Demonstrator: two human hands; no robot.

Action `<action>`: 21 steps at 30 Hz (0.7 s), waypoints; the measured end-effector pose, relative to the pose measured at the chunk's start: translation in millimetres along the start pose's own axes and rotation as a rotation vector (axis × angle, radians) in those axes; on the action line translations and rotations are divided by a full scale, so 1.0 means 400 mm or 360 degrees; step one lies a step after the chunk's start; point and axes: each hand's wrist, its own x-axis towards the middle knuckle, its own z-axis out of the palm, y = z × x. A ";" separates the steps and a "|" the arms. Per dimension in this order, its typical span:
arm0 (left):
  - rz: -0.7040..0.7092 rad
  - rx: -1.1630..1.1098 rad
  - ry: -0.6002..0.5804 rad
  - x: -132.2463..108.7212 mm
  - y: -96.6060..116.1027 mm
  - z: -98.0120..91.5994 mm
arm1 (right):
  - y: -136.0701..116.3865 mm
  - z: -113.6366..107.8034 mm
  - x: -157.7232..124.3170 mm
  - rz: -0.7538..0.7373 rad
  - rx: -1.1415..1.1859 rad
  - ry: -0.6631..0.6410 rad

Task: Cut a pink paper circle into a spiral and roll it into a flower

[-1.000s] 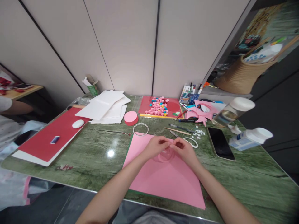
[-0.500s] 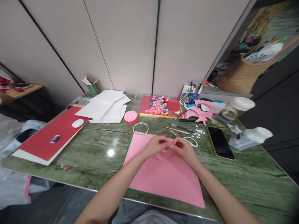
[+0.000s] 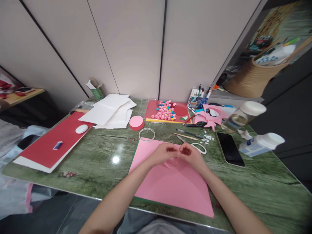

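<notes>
A large pink paper sheet (image 3: 170,185) lies on the green marble-look table (image 3: 97,159) in front of me. Over its far part my left hand (image 3: 162,153) and my right hand (image 3: 192,155) meet, fingertips pinched together. Between them sits a clear roll of tape (image 3: 173,162), partly hidden by the fingers. Both hands are closed on it or on its strip; the exact grip is hard to make out.
Two tape rings (image 3: 147,134) (image 3: 201,148), pens and scissors (image 3: 187,135), a black phone (image 3: 230,149), glue bottles (image 3: 260,143), a pink round box (image 3: 136,123), white sheets (image 3: 110,112), a red board with a white mouse (image 3: 81,129), and a tray of coloured paper bits (image 3: 167,110) surround the sheet.
My hands have drawn slightly closer together over the tape roll; a person's arm at the far left has left the view. Nothing else moved.
</notes>
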 end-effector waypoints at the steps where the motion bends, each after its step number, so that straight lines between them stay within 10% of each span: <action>1: -0.0001 0.0033 0.0011 -0.001 0.002 0.001 | 0.000 0.000 0.000 -0.0005 -0.0013 -0.0003; 21: -0.0040 0.0142 -0.0048 -0.005 -0.024 0.033 | -0.014 0.011 -0.012 -0.0017 -0.0145 0.0077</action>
